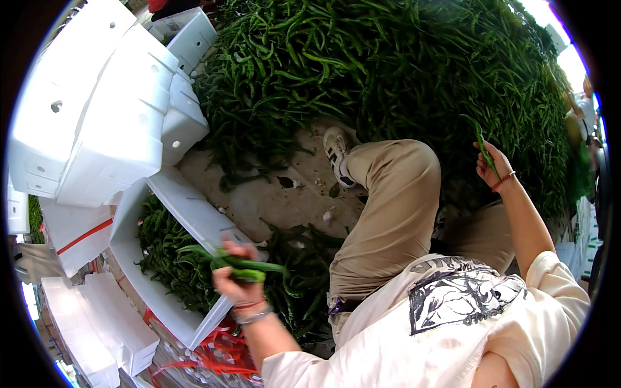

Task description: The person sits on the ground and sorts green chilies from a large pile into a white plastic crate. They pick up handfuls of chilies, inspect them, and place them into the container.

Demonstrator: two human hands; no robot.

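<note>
Several long green chili peppers (242, 266) are in my left hand (240, 279), which is slightly blurred above the near right rim of a white foam box (187, 211). Inside that box lie many green peppers (170, 257). My right hand (494, 167) holds a single long green pepper (485, 150) by its lower part, in front of a large heap of green peppers (388, 63). A smaller pile of green peppers (301, 286) lies on the ground between the foam box and my bent leg.
Stacked white foam boxes (116, 106) stand at the left, with more foam boxes (106, 320) at the lower left. Red plastic strapping (228, 349) lies beside the filled box. My shoe (337, 153) rests on the brown ground sheet (247, 199). A person (582, 116) is partly visible at the far right.
</note>
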